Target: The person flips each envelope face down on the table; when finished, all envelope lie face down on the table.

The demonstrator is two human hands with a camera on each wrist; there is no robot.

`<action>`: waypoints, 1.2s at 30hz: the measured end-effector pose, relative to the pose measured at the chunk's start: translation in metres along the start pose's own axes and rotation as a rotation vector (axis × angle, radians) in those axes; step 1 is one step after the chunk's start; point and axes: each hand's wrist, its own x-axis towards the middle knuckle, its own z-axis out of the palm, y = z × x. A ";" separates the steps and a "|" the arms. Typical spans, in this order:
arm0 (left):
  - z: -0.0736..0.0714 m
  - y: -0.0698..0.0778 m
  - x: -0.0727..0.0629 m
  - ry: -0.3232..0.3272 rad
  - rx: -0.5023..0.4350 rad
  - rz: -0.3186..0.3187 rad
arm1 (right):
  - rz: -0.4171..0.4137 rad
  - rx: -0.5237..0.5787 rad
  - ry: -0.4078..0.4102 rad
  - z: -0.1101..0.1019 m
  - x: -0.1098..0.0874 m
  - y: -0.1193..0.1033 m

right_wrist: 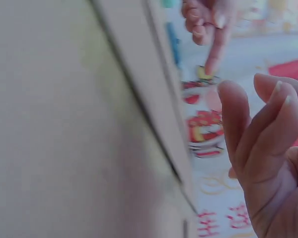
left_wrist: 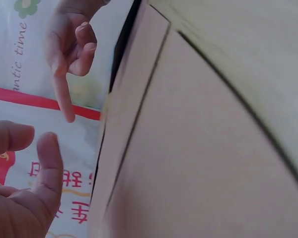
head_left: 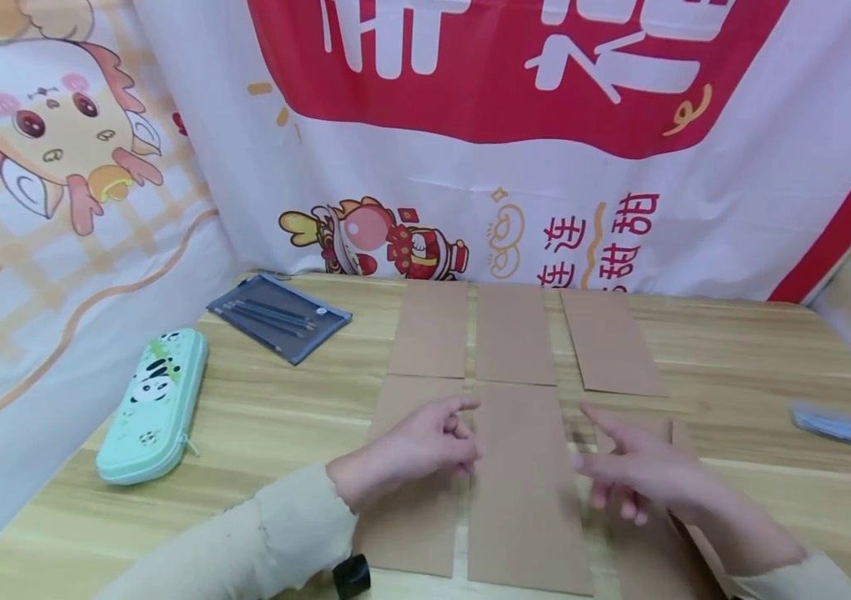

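Note:
Several flat brown cardboard pieces lie in two rows on the wooden table. My left hand [head_left: 425,442] hovers over the gap between the front left piece [head_left: 417,525] and the front middle piece [head_left: 526,492], index finger pointing forward, the other fingers loosely bent. It holds nothing. Above the front right cardboard [head_left: 646,554], my right hand [head_left: 643,471] also points its index finger and holds nothing; this cardboard is partly hidden by that hand. In the left wrist view, the left hand [left_wrist: 25,183] has thumb and index apart. The right wrist view shows the right hand [right_wrist: 273,148] with relaxed, bent fingers.
Behind lie three smaller cardboard pieces, left [head_left: 428,329], middle [head_left: 515,333] and right [head_left: 613,342]. A green panda pencil case [head_left: 151,408] and a dark mesh pouch [head_left: 282,315] with pencils sit left. A blurred blue item [head_left: 845,429] lies right. Printed cloth [head_left: 230,125] hangs behind the table.

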 end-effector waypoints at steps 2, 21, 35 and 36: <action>0.001 0.005 0.003 0.016 -0.009 0.031 | -0.037 0.019 0.013 -0.009 -0.007 -0.001; 0.061 0.030 0.047 -0.175 -0.405 0.066 | -0.290 0.491 0.059 -0.105 -0.074 0.075; 0.090 0.017 0.069 -0.145 -0.499 -0.068 | -0.253 0.763 -0.322 -0.109 -0.074 0.097; 0.091 0.016 0.070 -0.138 -0.513 -0.071 | -0.247 0.769 -0.332 -0.109 -0.074 0.098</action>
